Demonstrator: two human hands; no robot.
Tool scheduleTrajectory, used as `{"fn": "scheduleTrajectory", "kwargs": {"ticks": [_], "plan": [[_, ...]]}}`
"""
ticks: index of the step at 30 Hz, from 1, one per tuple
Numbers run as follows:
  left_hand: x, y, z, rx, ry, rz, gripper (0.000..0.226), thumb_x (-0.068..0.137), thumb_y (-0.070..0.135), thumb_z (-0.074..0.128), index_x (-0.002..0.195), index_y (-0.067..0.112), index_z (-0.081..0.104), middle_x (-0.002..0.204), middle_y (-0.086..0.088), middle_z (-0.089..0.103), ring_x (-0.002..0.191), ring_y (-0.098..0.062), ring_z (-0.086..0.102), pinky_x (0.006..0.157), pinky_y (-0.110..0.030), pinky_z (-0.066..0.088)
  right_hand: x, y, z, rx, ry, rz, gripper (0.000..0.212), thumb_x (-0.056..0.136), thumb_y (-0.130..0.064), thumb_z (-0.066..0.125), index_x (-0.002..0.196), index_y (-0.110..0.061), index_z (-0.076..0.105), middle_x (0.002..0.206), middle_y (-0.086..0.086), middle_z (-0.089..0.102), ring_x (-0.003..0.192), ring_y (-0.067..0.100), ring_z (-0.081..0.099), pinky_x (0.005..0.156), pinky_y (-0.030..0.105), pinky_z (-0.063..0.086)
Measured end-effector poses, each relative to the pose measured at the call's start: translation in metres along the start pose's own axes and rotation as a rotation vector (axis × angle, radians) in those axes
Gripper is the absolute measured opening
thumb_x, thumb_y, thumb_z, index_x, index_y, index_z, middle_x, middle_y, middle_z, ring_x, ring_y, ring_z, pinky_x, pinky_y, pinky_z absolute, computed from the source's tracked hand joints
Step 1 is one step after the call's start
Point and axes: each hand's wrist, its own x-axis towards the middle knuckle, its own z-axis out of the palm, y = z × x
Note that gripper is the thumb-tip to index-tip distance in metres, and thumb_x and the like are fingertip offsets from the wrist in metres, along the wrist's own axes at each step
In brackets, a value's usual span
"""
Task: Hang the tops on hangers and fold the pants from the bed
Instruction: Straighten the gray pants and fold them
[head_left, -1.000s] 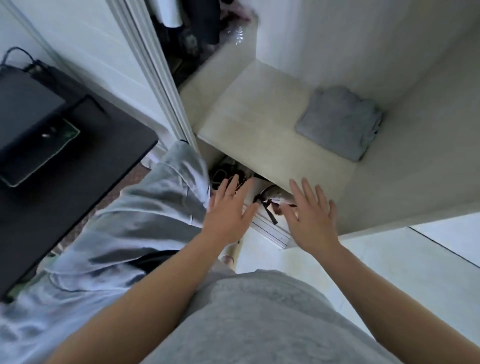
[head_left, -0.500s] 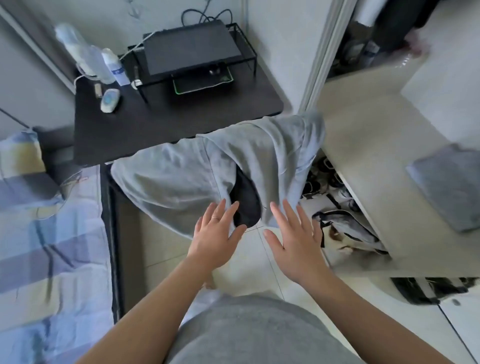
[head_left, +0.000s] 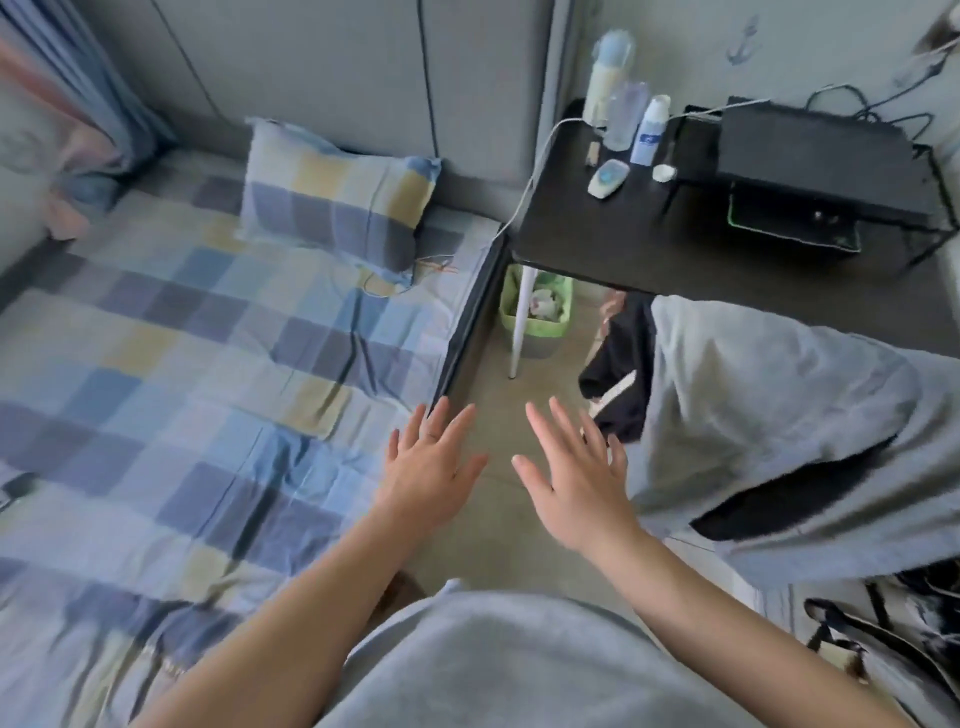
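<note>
**Head view: both hands spread and empty between bed and desk**

Head view, read left to right. The bed (head_left: 182, 364) fills the left half, covered by a soft, creased cotton sheet checked in blue, navy, cream and yellow. A rectangular pillow (head_left: 337, 202) in the same check lies at its head against the grey wall.

The left hand (head_left: 431, 478) hovers palm down over the bed's dark edge, fingers straight and slightly apart, gripping nothing. The right hand (head_left: 576, 493), just beside it over the smooth floor (head_left: 493, 540), is likewise flat with fingers fanned apart.

Behind them a pale green plastic bin (head_left: 535, 340) stands under a matte black desk (head_left: 623, 234). The desk bears upright cylindrical bottles (head_left: 623, 114) and a flat black box (head_left: 815, 150). At right, a thick grey fleece garment (head_left: 779, 415) hangs draped in rounded folds below the desk edge. It lies over a black garment (head_left: 621, 384) with a white stripe.
</note>
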Motion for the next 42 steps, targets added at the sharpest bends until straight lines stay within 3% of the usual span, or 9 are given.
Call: {"fn": "scheduleTrajectory", "kwargs": {"ticks": [12,26,35,42], "plan": [[-0.048,-0.229,-0.067,-0.104,0.129,-0.457,0.065,0.099,0.068,0.025,0.158,0.045,0.010,0.169,0.007,0.003,0.155,-0.022,-0.003,0.124,-0.050,0.004,0.110,-0.213,0.092,-0.165,-0.280,-0.365,0.061,0.102,-0.059,0.027,0.157,-0.047,0.004,0.168,-0.015,-0.005,0.153,0.014,-0.010,0.120,0.052,-0.005],[-0.107,-0.316,-0.079,-0.309,0.283,-1.143,0.064,0.099,0.066,0.028,0.157,0.044,0.012,0.169,0.006,0.007,0.155,-0.022,-0.001,0.122,-0.051,0.011,0.200,-0.361,0.175,-0.375,-0.600,-0.913,0.062,0.100,-0.062,0.028,0.155,-0.050,0.001,0.168,-0.015,-0.005,0.153,0.016,-0.009,0.119,0.052,-0.006],[-0.120,-0.386,-0.100,-0.350,0.387,-1.232,0.063,0.101,0.062,0.030,0.158,0.042,0.014,0.169,0.005,0.006,0.155,-0.022,-0.003,0.123,-0.050,0.008,0.217,-0.452,0.217,-0.379,-0.582,-1.040,0.063,0.101,-0.060,0.030,0.157,-0.045,0.006,0.168,-0.010,0.001,0.155,0.021,-0.003,0.121,0.053,-0.002],[-0.145,-0.554,-0.066,-0.288,0.367,-1.212,0.065,0.099,0.064,0.031,0.158,0.042,0.015,0.168,0.006,0.008,0.155,-0.022,0.000,0.122,-0.050,0.012,0.230,-0.556,0.355,-0.450,-0.529,-1.015,0.064,0.102,-0.059,0.029,0.158,-0.042,0.003,0.169,-0.007,-0.001,0.155,0.024,-0.003,0.121,0.056,0.000]]}}
